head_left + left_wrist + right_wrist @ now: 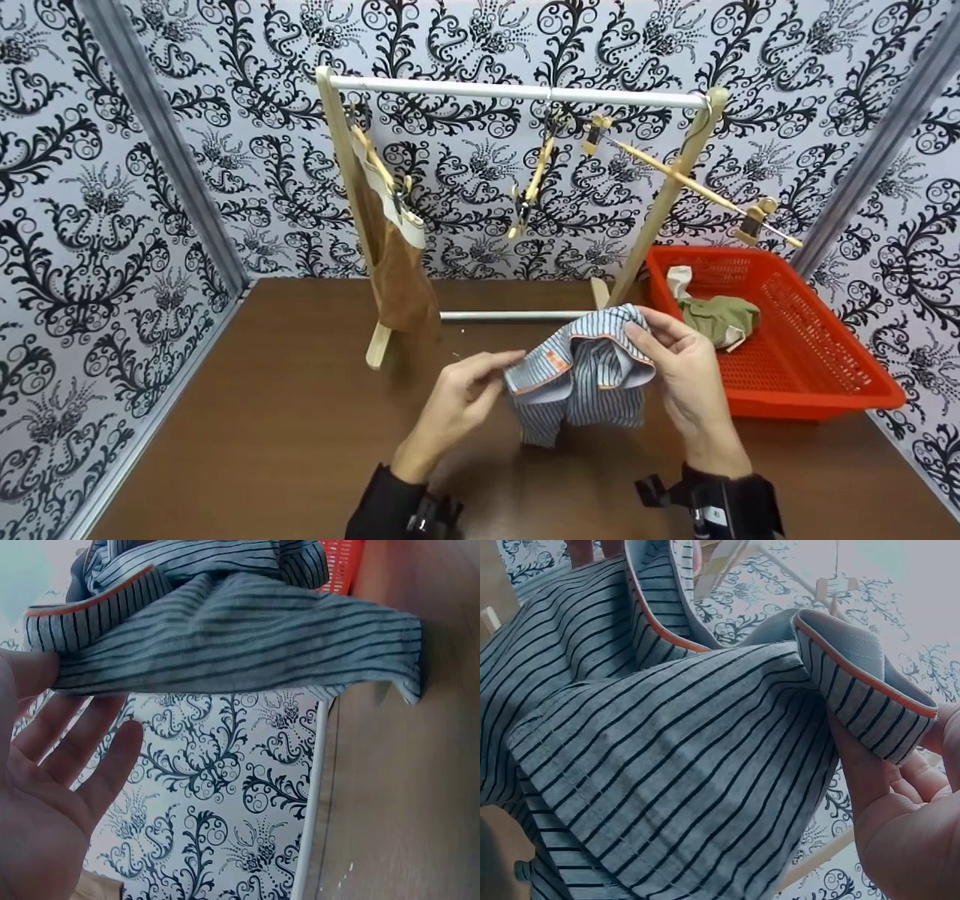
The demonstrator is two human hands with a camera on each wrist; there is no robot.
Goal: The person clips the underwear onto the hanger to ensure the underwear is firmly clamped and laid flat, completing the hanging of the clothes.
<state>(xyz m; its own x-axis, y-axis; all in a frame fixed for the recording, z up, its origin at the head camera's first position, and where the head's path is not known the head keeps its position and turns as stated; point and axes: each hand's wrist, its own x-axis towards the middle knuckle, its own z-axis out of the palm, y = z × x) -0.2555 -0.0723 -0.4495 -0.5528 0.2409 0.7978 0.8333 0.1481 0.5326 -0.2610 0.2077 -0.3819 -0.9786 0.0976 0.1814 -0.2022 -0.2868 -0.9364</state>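
Note:
A pair of small grey shorts (600, 397) with dark stripes hangs between my two hands above the table. Orange trim (900, 699) runs along the edge of its waistband, which gapes in folds. At the left end of the waistband, my left hand (465, 394) pinches the cloth between thumb and index finger; in the left wrist view the other fingers (112, 772) are spread away from it. My right hand (682, 367) grips the opposite end, thumb over the band. Below the hands the two legs of the shorts dangle loosely.
Behind stands a wooden rack with a white top rail (480, 88). A brown garment (405, 285) hangs at its left, a bare clip hanger (536, 176) mid-rail, another clip hanger (690, 180) at the right. The red basket (825, 405) at right holds a green garment (716, 319).

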